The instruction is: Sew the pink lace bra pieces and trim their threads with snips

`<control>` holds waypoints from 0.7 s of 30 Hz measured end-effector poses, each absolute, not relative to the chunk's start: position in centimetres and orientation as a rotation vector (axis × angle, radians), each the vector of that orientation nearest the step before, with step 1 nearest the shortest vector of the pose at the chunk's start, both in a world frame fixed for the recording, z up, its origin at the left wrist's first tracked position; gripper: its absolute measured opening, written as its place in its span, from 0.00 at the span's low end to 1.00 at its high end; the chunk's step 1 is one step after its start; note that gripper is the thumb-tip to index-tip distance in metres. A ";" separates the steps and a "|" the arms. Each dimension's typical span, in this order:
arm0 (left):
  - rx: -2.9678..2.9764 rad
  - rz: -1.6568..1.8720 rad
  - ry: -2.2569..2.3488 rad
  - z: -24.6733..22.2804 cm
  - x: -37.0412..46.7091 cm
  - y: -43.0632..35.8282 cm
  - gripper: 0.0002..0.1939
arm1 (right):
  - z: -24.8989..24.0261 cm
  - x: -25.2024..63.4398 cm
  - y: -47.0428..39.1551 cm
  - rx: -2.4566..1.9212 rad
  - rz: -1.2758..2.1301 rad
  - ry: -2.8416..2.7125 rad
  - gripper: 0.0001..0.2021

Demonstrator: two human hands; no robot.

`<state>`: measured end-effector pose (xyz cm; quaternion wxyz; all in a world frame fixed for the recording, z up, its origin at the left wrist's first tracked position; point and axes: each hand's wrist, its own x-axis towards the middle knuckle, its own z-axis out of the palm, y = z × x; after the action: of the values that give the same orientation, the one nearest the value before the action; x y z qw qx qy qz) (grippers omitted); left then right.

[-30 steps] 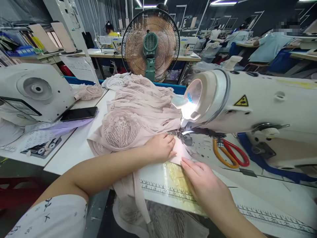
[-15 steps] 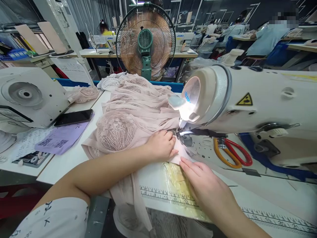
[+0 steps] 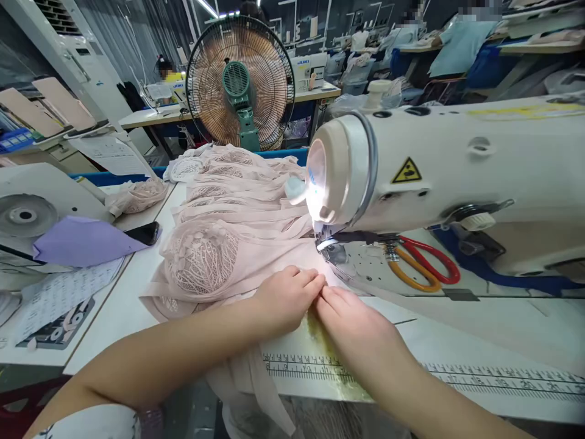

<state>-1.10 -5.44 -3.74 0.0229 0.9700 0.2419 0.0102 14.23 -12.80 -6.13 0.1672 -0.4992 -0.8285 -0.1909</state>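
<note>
A pale pink lace bra [image 3: 203, 259] lies left of the sewing machine [image 3: 411, 164], its band running under the lit presser foot [image 3: 323, 241]. My left hand [image 3: 287, 299] is closed on the edge of the band just in front of the foot. Against its fingertips, my right hand [image 3: 356, 320] presses its own fingers together at the same edge. The bit of fabric between the fingertips is mostly hidden. Scissors [image 3: 423, 265] with one red and one orange handle lie on the machine bed, right of the needle area.
More pink bras [image 3: 237, 174] are heaped behind. A purple paper [image 3: 86, 241] stands raised at the left, partly covering a phone [image 3: 145, 233]. A large fan [image 3: 240, 85] stands beyond the table. A ruler strip [image 3: 493, 375] runs along the front edge.
My hands have come together at the fabric edge, the left drawing back from the presser foot. The purple paper has lifted and now overlaps the phone. The view has shifted right.
</note>
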 end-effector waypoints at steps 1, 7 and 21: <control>3.049 0.066 0.678 -3.8 -1.5 -5.3 0.22 | -6.2 14.3 -13.2 -1.397 -0.549 -2.350 0.19; 3.185 0.108 0.516 -3.3 -2.9 -4.1 0.19 | -5.9 15.6 -15.7 -1.319 -0.486 -2.333 0.21; 3.233 0.088 0.521 -3.1 -3.6 -1.4 0.19 | -6.5 17.0 -16.8 -1.428 -0.446 -2.260 0.24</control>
<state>-3.56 -1.37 -3.07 -0.0672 0.9847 0.1587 0.0269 17.04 -16.76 -6.50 0.2141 -0.5146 -0.8146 -0.1608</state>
